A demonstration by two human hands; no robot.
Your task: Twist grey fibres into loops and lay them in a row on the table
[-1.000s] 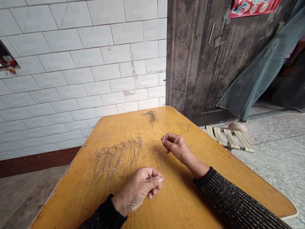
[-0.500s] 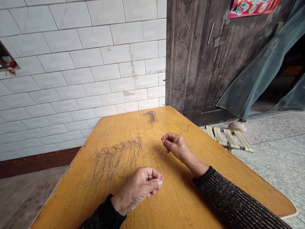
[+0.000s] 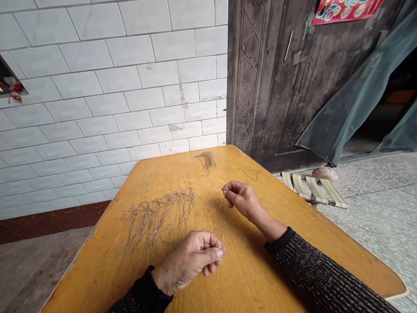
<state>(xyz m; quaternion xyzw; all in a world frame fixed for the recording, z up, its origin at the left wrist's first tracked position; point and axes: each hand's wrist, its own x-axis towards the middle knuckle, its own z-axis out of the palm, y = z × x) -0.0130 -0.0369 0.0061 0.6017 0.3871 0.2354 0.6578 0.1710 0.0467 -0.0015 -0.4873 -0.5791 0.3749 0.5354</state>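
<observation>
Here, both hands (image 3: 195, 256) pinching a thin wire (image 3: 225, 219), wooden table (image 3: 260, 278) bearing looped wires (image 3: 159, 215), loose strands (image 3: 207, 160) beyond.

My left hand (image 3: 195, 257) and right hand (image 3: 241, 200) are standing apart, and the thin wire (image 3: 224, 219) I am pinching is running between them, barring the gap. Its far end is poking out beyond my right fingertips. To the left, a row of looped wires (image 3: 156, 208) is taking up the table (image 3: 250, 278), its tails trailing nearward. Between that row and my right hand, a lane of bare wood is leading far, where a wire bundle (image 3: 206, 160) is obstructing the middle. A bent wire (image 3: 258, 174) is lying far right. My right sleeve (image 3: 319, 269) is crossing the near right; beyond it, bare wood is running along the right edge. The tiled wall (image 3: 130, 95) is closing off the far side.
</observation>
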